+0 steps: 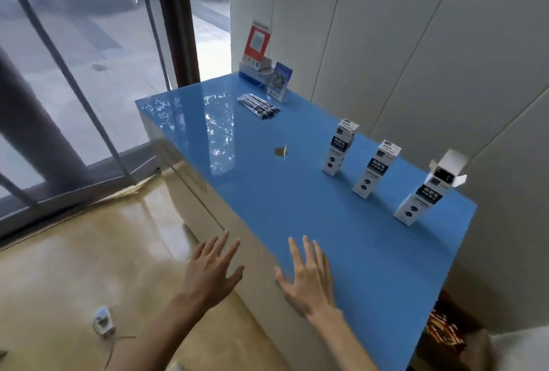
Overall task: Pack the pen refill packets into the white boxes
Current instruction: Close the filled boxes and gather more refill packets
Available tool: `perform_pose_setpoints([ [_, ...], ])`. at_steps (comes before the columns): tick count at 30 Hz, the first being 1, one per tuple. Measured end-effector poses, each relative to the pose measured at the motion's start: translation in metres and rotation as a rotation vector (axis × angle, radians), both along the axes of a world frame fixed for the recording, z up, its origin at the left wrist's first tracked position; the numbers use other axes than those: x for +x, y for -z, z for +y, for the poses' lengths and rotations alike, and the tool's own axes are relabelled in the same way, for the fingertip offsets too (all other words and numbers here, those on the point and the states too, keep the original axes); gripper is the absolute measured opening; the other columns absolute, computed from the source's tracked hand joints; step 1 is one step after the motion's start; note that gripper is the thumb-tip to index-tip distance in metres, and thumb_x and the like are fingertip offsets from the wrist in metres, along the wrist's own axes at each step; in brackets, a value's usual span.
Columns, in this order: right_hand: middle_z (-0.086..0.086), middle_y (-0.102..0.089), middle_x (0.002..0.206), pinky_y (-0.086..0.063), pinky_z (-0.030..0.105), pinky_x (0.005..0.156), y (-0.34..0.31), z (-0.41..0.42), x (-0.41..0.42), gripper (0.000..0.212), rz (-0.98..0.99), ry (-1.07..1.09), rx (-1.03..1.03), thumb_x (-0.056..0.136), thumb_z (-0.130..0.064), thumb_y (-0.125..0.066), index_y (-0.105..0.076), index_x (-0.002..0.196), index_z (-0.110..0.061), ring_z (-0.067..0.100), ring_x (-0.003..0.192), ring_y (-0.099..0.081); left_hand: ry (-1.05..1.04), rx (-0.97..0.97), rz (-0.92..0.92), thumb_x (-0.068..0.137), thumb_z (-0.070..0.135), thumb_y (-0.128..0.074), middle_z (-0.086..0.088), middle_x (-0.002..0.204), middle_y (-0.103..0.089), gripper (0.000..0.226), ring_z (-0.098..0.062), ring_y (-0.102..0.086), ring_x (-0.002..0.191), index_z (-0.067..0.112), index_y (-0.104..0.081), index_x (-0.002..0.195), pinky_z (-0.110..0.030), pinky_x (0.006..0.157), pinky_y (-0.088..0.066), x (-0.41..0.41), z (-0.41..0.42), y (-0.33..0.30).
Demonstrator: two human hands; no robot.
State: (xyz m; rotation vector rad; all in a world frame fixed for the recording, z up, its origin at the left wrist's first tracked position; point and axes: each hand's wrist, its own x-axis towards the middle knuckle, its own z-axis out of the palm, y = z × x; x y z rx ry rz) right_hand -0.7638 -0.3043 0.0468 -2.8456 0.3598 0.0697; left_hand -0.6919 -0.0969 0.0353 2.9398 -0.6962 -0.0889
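1. I see the refill packets [259,106] piled at the counter's [297,207] far end, near the QR stands [279,81].
2. Three white boxes [375,168] stand upright in a row along the wall side; the nearest box [421,195] has its top flaps open, the other two look closed.
3. Left hand [212,269] and right hand [306,277] are at the near edge, fingers spread, empty.

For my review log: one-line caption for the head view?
Empty hands hover over blue table; refill packets, three white boxes await.
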Motion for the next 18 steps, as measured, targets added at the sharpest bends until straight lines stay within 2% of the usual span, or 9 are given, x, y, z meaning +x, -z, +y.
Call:
perform_pose_setpoints([
  [2,0.017,-0.050,0.139,-0.041,0.048,0.102,0.004,0.029,0.022,0.072,0.025,-0.046,-0.021,0.078,-0.063,-0.042,-0.049,0.138,-0.022,0.037,0.129,-0.047,-0.035,-0.010,0.009,0.077,0.059,-0.039,-0.007,0.125,-0.065,0.061,-0.027,-0.065,0.110,0.025,-0.067,0.119,-0.042,0.090,-0.053,0.011,0.032,0.002],
  [4,0.017,-0.054,0.136,-0.044,0.048,0.099,0.005,0.060,0.044,0.071,0.034,-0.074,-0.023,0.077,-0.062,-0.044,-0.051,0.135,-0.023,0.037,0.125,-0.051,-0.077,-0.018,0.025,0.076,0.058,-0.040,-0.007,0.123,-0.066,0.061,-0.028,-0.066,0.107,0.024,-0.068,0.118,-0.043,0.087,-0.054,0.026,0.066,0.000],
  [6,0.018,-0.046,0.143,-0.037,0.048,0.105,0.000,0.091,0.066,0.073,0.027,-0.113,-0.024,0.078,-0.063,-0.040,-0.045,0.140,-0.024,0.037,0.133,-0.041,-0.117,-0.034,0.020,0.075,0.058,-0.040,-0.008,0.122,-0.067,0.061,-0.028,-0.067,0.107,0.024,-0.068,0.118,-0.044,0.086,-0.054,0.043,0.101,-0.005],
  [8,0.015,-0.027,0.155,-0.021,0.046,0.115,-0.005,0.122,0.089,0.078,0.030,-0.155,-0.027,0.080,-0.065,-0.029,-0.030,0.148,-0.027,0.033,0.144,-0.021,-0.156,-0.053,0.010,0.075,0.058,-0.040,-0.009,0.121,-0.067,0.061,-0.028,-0.067,0.106,0.023,-0.069,0.115,-0.045,0.085,-0.055,0.062,0.135,-0.008],
  [10,0.011,-0.014,0.159,-0.011,0.042,0.118,-0.007,0.150,0.112,0.080,0.039,-0.192,-0.028,0.080,-0.066,-0.022,-0.017,0.151,-0.029,0.029,0.147,-0.008,-0.189,-0.052,0.012,0.075,0.058,-0.040,-0.008,0.121,-0.067,0.061,-0.028,-0.067,0.105,0.023,-0.070,0.114,-0.045,0.084,-0.055,0.081,0.167,-0.007],
  [14,0.010,-0.011,0.159,-0.007,0.041,0.118,-0.007,0.192,0.148,0.075,0.053,-0.233,-0.031,0.086,-0.063,-0.029,-0.014,0.152,-0.029,0.027,0.147,-0.006,-0.224,-0.047,0.038,0.075,0.057,-0.039,-0.008,0.120,-0.068,0.060,-0.029,-0.068,0.103,0.023,-0.069,0.115,-0.045,0.084,-0.055,0.107,0.214,-0.001],
  [18,0.014,-0.023,0.156,-0.016,0.043,0.116,-0.014,0.209,0.181,0.075,0.029,-0.206,-0.042,0.084,-0.062,-0.028,-0.024,0.150,-0.026,0.031,0.145,-0.018,-0.227,-0.061,0.022,0.076,0.056,-0.040,-0.008,0.120,-0.067,0.060,-0.029,-0.068,0.103,0.022,-0.068,0.117,-0.045,0.084,-0.055,0.143,0.236,-0.001],
])
